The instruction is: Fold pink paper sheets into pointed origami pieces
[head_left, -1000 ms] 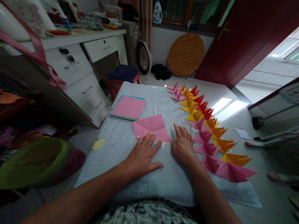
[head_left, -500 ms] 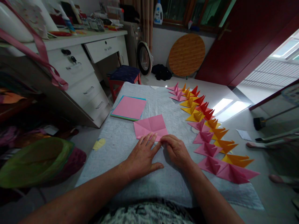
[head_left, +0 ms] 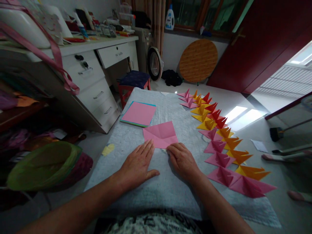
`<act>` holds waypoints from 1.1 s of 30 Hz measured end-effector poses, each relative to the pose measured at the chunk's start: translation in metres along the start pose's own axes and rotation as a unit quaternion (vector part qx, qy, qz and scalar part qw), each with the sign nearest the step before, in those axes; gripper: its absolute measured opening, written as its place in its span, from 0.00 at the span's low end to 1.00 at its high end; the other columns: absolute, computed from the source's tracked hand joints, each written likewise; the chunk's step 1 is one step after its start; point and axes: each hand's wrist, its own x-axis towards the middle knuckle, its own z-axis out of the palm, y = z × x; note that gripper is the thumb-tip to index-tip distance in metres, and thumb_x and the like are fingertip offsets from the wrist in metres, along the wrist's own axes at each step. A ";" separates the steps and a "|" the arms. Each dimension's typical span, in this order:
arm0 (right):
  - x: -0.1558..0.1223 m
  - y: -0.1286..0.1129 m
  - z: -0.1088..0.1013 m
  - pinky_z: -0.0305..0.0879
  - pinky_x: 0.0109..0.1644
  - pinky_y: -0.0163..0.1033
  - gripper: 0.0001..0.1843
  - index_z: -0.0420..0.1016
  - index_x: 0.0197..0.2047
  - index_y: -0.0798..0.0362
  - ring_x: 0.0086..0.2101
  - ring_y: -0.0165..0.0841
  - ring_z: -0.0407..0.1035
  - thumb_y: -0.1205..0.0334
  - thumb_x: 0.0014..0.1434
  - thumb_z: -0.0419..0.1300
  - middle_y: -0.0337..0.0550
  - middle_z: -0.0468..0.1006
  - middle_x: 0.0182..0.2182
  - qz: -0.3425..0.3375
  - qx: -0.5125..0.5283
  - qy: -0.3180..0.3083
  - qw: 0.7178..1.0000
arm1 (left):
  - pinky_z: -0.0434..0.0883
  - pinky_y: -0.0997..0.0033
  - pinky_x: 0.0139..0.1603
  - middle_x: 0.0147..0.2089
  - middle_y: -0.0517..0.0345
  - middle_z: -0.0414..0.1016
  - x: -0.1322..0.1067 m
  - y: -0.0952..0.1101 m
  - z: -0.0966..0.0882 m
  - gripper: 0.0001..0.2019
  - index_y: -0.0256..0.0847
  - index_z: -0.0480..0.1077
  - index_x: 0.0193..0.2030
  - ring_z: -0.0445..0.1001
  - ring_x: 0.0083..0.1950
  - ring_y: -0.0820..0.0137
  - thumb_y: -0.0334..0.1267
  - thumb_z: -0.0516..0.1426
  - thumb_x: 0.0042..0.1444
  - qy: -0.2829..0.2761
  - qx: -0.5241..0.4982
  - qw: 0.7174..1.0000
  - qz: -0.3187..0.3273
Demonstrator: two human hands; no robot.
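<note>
A creased pink sheet of origami paper [head_left: 161,132] lies on the cloth-covered table in front of me. My left hand [head_left: 137,161] rests flat, fingers stretched out and thumb apart, its fingertips on the sheet's near left corner. With curled fingers, my right hand [head_left: 182,159] holds the sheet's near edge toward the right; its thumb tip is mostly hidden. Just beyond the sheet sits a stack of square coloured paper [head_left: 138,113], pink on top. Along the right side stand rows of folded paper pieces, among them pink [head_left: 220,158], yellow [head_left: 206,124] and red ones [head_left: 220,122].
A pale cloth [head_left: 126,198] covers the table, with a yellow patch [head_left: 108,149] at its left. Left of it are a green-rimmed basket [head_left: 46,165] and a white desk [head_left: 97,94]. A stool [head_left: 134,79] stands beyond the far left corner.
My left hand has slid left along the near edge, its fingers now closer together. My right hand stays at the near edge. The whole view has shifted slightly.
</note>
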 end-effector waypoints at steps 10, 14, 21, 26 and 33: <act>0.001 -0.011 0.005 0.62 0.54 0.48 0.24 0.70 0.63 0.46 0.45 0.43 0.65 0.50 0.66 0.58 0.49 0.72 0.44 -0.001 -0.117 -0.055 0.992 | 0.48 0.45 0.73 0.73 0.37 0.57 -0.017 -0.019 -0.007 0.40 0.33 0.59 0.70 0.55 0.74 0.50 0.63 0.49 0.62 0.027 0.031 0.999 -0.019; 0.003 -0.014 0.006 0.62 0.51 0.48 0.26 0.71 0.61 0.43 0.44 0.44 0.63 0.43 0.64 0.58 0.49 0.72 0.44 0.003 -0.149 -0.075 0.986 | 0.47 0.53 0.74 0.73 0.44 0.58 -0.004 -0.003 -0.008 0.33 0.37 0.55 0.72 0.55 0.74 0.58 0.54 0.48 0.67 0.052 0.014 0.997 0.049; -0.004 -0.012 -0.003 0.61 0.53 0.48 0.23 0.70 0.60 0.45 0.48 0.44 0.64 0.46 0.65 0.59 0.48 0.73 0.50 0.015 -0.155 -0.080 0.985 | 0.56 0.57 0.71 0.73 0.40 0.58 0.002 -0.003 0.000 0.34 0.32 0.60 0.70 0.59 0.72 0.56 0.55 0.51 0.65 0.024 0.014 0.998 0.056; -0.019 -0.003 -0.008 0.62 0.55 0.50 0.21 0.72 0.59 0.48 0.51 0.46 0.65 0.50 0.65 0.60 0.50 0.73 0.55 0.042 -0.177 -0.063 0.981 | 0.58 0.56 0.70 0.72 0.39 0.59 -0.007 -0.008 0.002 0.36 0.32 0.62 0.68 0.60 0.72 0.54 0.58 0.52 0.63 0.046 0.029 0.998 0.022; -0.037 0.001 -0.012 0.64 0.55 0.51 0.19 0.74 0.56 0.54 0.52 0.47 0.67 0.56 0.65 0.61 0.52 0.75 0.56 0.087 -0.212 -0.045 0.972 | 0.61 0.51 0.68 0.69 0.33 0.63 -0.014 -0.012 0.001 0.35 0.31 0.66 0.64 0.61 0.71 0.48 0.57 0.57 0.59 0.061 0.021 0.998 -0.010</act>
